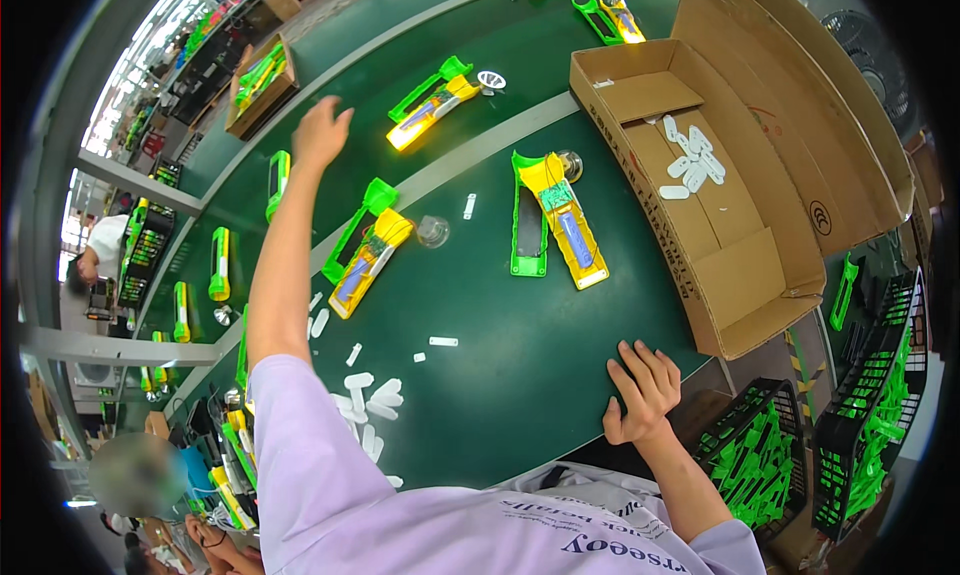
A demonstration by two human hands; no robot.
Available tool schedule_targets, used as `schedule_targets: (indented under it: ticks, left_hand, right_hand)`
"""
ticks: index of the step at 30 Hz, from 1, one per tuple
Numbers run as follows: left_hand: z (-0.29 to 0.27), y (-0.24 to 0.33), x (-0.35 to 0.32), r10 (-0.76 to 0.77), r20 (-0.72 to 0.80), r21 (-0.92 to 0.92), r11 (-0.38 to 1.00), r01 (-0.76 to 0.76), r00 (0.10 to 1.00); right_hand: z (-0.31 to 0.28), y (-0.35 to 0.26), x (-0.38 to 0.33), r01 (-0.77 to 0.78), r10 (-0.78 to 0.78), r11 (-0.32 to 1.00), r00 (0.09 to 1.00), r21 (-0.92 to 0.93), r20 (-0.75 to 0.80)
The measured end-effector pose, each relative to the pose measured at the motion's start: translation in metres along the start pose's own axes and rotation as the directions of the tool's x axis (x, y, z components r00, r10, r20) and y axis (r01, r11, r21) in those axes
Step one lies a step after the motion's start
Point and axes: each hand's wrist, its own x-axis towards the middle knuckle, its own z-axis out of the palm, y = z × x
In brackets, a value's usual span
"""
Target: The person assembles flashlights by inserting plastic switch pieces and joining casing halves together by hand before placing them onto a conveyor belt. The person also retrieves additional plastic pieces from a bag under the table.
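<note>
Lilac shirt point(470, 530), 2 hands point(640, 397), nr tbl point(520, 360) w/ 2 opened torches point(572, 230).

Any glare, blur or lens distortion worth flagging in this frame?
Head view: strong fisheye distortion, with the pale strip across the green table bowing and the corners black; head view: upper-left background washed out to white; head view: an opened yellow flashlight glaring at its lit end; head view: a round patch at lower left blurred, the right hand fairly sharp.

Flashlights point(572, 237) on table point(510, 375), left of carton point(742, 275); strips point(692, 162) in carton; crates point(832, 487) right of table
</note>
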Motion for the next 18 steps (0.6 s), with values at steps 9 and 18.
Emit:
schedule_targets:
  ticks: [9, 18]
  left_hand:
    - [0.067, 0.059, 0.064, 0.114, 0.253, -0.389, 0.921, -0.007, 0.961]
    - [0.03, 0.074, 0.022, 0.238, 0.567, -0.298, 0.952, -0.073, 0.789]
  right_hand:
    - [0.002, 0.004, -0.004, 0.001, -0.001, 1.0, 1.0, 0.004, 0.006]
    - [0.008, -0.003, 0.001, 0.048, -0.048, 0.999, 0.999, -0.006, 0.0]
